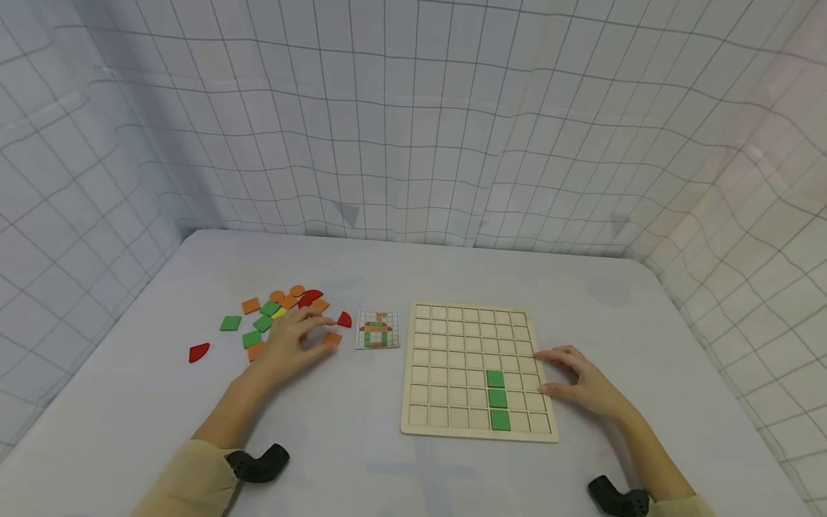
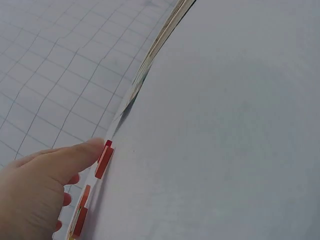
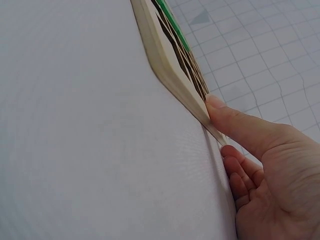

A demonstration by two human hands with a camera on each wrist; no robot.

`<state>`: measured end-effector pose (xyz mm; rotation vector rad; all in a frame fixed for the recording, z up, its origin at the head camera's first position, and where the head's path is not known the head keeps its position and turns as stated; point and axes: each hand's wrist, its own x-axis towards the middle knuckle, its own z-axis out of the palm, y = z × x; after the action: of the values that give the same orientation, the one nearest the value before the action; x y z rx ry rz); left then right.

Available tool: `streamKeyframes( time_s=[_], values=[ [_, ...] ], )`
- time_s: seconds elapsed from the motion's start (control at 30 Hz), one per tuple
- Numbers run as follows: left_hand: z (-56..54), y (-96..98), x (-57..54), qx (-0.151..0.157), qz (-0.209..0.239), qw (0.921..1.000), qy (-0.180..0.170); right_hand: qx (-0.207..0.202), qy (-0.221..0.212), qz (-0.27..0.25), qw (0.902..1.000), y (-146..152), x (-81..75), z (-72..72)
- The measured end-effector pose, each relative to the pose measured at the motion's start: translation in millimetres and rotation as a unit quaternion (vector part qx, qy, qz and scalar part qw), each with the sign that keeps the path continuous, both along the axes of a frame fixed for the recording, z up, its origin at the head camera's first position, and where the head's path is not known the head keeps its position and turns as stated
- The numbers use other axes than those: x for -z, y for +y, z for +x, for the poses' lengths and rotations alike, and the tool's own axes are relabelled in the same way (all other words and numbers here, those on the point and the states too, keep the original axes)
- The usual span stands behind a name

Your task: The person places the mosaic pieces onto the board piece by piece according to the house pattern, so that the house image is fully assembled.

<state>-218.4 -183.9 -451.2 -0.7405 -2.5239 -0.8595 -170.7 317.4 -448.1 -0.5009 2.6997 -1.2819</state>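
Note:
My left hand [image 1: 293,345] hovers low over loose tiles on the left, thumb and forefinger spread with an orange square tile [image 1: 332,339] near the thumb tip. A red quarter-circle tile [image 1: 344,319] lies just beyond the forefinger. In the left wrist view, the thumb overlaps the end of an orange tile [image 2: 104,162]. My right hand [image 1: 584,380] rests at the right edge of a wooden grid board [image 1: 479,438], thumb and fingertips apart along the rim. Three green square tiles [image 1: 497,398] sit in one column of the board's lower cells.
A small pattern card [image 1: 377,343] with a coloured figure lies between the tiles and the board. Several green, orange, yellow and red tiles cluster around the left hand; one red tile [image 1: 199,352] lies farther left. Grid-patterned cloth [image 1: 413,129] hangs behind and beside the white table.

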Motion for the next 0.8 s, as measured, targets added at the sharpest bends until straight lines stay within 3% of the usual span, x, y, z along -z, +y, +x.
streamKeyframes(
  time_s=[0.23,0.8],
  values=[
    [-1.2,-8.2,3.3,0.005,-0.028,0.9986,-0.044,0.007,-0.003,0.003,1.0000,0.6,-0.2,0.1],
    [-1.5,-10.2,7.5,0.014,-0.026,0.9990,-0.032,0.002,0.016,0.001,0.9999,-2.0,-1.3,0.5]
  ],
)
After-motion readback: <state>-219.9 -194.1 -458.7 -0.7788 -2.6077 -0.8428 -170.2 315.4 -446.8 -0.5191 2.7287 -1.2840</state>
